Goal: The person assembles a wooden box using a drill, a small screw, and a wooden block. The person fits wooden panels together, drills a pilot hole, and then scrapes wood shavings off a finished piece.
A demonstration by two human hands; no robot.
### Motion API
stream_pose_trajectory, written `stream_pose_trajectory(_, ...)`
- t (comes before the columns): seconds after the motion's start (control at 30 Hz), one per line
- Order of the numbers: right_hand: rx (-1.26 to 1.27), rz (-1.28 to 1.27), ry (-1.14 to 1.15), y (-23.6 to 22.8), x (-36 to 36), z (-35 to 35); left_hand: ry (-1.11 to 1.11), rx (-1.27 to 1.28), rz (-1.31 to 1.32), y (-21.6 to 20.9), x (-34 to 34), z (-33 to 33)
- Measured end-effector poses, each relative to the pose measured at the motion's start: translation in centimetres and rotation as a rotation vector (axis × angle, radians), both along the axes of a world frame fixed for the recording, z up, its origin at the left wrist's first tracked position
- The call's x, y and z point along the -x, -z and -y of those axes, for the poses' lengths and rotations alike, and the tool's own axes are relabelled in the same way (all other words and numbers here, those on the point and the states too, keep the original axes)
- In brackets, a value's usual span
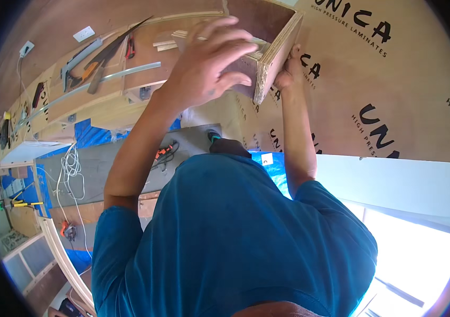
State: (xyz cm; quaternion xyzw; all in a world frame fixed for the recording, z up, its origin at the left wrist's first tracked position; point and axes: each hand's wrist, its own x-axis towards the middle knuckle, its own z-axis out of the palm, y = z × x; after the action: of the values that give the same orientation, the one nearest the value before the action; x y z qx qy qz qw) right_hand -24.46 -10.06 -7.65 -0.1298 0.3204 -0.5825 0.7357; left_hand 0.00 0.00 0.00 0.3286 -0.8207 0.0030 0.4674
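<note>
A plywood box (279, 39) with raw layered edges and a dark inner face is in front of me at the top of the head view. My right hand (288, 73) presses against the outer face of its right side panel, with some fingers hidden behind the wood. Over the box's left part, my left hand (212, 66) is raised with fingers spread and curved, holding nothing. The hand hides part of the box, so whether its fingertips touch the wood I cannot tell. Thin wood strips (166, 46) lie just left of that hand.
A hand saw (122, 42), a caulking gun (80, 58), red-handled pliers (130, 47) and a long metal strip (103, 77) lie on the wooden counter at left. Printed plywood sheeting (373, 90) covers the right. White cable (71, 166) hangs near an orange power tool (164, 153) below.
</note>
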Motion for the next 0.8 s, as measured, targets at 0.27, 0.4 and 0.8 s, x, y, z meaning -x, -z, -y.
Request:
stream_pose_trajectory(0.27, -0.083, 0.088, -0.046, 2.2, -2.7, -0.5, 0.044, -0.302, 0.063, -0.2, -0.1, 1.7)
stream_pose_trajectory(0.4, -0.009, 0.096, -0.126, 4.9, -3.1, -0.8, 0.049, -0.269, 0.047, 0.0, -0.9, 2.2)
stream_pose_trajectory(0.8, -0.109, 0.106, -0.250, 4.9, -7.2, -0.3, -0.183, -0.601, 0.033, -2.4, -1.9, 0.0)
